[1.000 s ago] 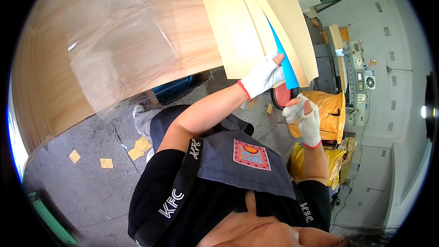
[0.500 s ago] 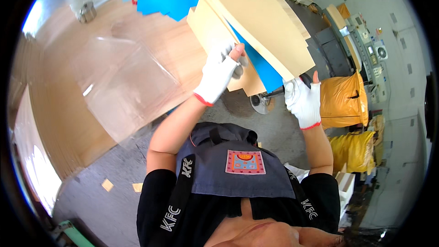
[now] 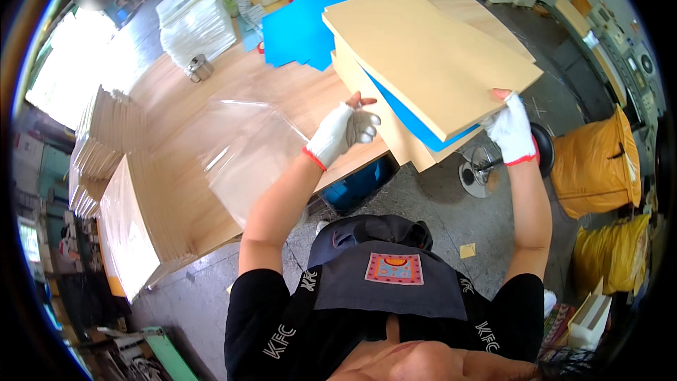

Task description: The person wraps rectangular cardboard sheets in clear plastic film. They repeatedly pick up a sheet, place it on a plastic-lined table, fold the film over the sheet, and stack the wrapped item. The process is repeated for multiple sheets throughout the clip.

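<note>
At upper centre of the frame, the gloved right hand gripped the stack of tan boards over the wooden surface, while the left hand hovered open beside it.

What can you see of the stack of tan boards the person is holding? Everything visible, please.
The stack of tan boards is flat rectangular sheets, matte like cardboard or fibreboard, with a blue sheet sandwiched between them. The layers are fanned out of line and tilted. It overhangs the wooden table's near edge. The gloved right hand grips its right corner; the gloved left hand is at its left edge, contact unclear.
</note>
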`<state>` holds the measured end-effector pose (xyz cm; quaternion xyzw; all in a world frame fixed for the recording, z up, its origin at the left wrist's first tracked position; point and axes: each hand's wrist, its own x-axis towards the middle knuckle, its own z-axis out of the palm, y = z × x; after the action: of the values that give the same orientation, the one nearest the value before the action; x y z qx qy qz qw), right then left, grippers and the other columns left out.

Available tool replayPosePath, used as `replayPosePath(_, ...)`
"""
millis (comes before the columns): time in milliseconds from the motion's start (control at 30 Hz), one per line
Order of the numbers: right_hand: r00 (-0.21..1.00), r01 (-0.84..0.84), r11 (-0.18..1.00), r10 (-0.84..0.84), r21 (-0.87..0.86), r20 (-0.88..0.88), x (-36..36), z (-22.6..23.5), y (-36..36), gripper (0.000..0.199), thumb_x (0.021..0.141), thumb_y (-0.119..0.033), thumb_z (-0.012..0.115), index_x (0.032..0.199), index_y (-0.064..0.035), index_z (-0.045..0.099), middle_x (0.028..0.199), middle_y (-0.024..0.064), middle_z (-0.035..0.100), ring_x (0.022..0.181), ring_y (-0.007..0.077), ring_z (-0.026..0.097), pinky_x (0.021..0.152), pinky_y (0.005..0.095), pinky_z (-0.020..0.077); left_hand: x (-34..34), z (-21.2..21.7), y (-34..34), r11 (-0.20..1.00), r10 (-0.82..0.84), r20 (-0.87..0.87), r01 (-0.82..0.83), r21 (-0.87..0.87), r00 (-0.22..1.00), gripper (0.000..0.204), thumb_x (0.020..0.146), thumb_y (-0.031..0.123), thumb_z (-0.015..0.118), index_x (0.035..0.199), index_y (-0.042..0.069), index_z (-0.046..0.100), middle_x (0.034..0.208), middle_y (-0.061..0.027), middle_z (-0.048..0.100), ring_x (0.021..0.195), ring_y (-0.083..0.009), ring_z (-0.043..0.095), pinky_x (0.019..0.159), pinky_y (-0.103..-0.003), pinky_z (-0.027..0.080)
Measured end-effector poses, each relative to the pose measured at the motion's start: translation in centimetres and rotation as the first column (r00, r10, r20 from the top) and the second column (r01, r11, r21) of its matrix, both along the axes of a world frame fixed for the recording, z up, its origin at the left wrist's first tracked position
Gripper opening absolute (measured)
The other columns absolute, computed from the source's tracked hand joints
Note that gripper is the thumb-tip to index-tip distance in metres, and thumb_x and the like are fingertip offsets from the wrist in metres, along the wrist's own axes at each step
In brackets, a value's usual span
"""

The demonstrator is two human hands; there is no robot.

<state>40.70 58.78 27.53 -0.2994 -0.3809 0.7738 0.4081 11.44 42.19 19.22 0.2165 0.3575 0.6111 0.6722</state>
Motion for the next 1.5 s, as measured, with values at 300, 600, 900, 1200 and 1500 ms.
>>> replayPosePath(300, 0.995, 0.098, 0.993, -0.096, 0.069, -0.026, 0.9, 3.2, 1.6, 0.032, 0.087, -0.015, 0.058, 0.117, -0.0041, 0.053, 0.099, 0.0068, 0.064, 0.073, 0.0133, 0.065, 0.048, 0.0209, 0.0521, -1.4, -14.3, -20.9, 0.818, -0.345, -0.881, -0.564, -0.113, -0.323, 0.054, 0.085, 0.042, 0.056, 0.125, 0.007, 0.050, 0.119, -0.0154, 0.054, 0.105, -0.0361, 0.052, 0.089, -0.047, 0.044)
replayPosePath(600, 0.993, 0.047, 0.952, -0.077, 0.302, 0.088, 2.6, 3.1, -6.0, 0.062, 0.081, -0.026, 0.060, 0.133, 0.0017, 0.042, 0.125, 0.0153, 0.055, 0.112, 0.0260, 0.056, 0.095, 0.0373, 0.0469, -9.4, -14.7, -26.0, 0.847, -0.416, -0.855, -0.474, -0.241, -0.309, 0.036, 0.072, 0.021, 0.063, 0.108, 0.017, 0.059, 0.110, -0.0098, 0.056, 0.104, -0.0331, 0.054, 0.085, -0.045, 0.048)
replayPosePath(900, 0.964, -0.134, 0.989, 0.116, 0.060, 0.240, 4.2, -0.4, -20.3, 0.056, 0.075, -0.019, 0.060, 0.123, 0.0073, 0.049, 0.112, 0.0173, 0.062, 0.093, 0.0282, 0.065, 0.079, 0.0362, 0.0549, -16.6, -16.9, -28.0, 0.903, -0.417, -0.835, -0.269, -0.335, -0.359, 0.039, 0.078, 0.029, 0.063, 0.114, 0.016, 0.058, 0.122, -0.0123, 0.051, 0.114, -0.0319, 0.052, 0.088, -0.042, 0.049)
replayPosePath(1200, 0.807, -0.432, 0.825, 0.534, -0.364, 0.253, 4.2, -9.4, -24.9, 0.049, 0.069, -0.011, 0.064, 0.113, 0.0079, 0.058, 0.103, 0.0164, 0.067, 0.088, 0.0268, 0.067, 0.074, 0.0365, 0.0558, -15.2, -11.7, -27.7, 0.951, -0.308, -0.845, -0.140, -0.274, -0.438, 0.038, 0.071, 0.024, 0.066, 0.107, 0.016, 0.055, 0.108, -0.0061, 0.054, 0.108, -0.0274, 0.052, 0.082, -0.040, 0.050)
replayPosePath(1500, 0.845, -0.308, 0.868, 0.438, -0.390, 0.306, 4.1, -10.9, -29.3, 0.052, 0.070, -0.011, 0.063, 0.118, 0.0058, 0.054, 0.106, 0.0145, 0.065, 0.092, 0.0227, 0.066, 0.077, 0.0327, 0.0532, -14.1, -13.7, -27.4, 0.978, -0.198, -0.871, -0.148, -0.146, -0.450, 0.041, 0.071, 0.020, 0.065, 0.110, 0.017, 0.055, 0.111, -0.0051, 0.054, 0.108, -0.0275, 0.052, 0.081, -0.040, 0.050)
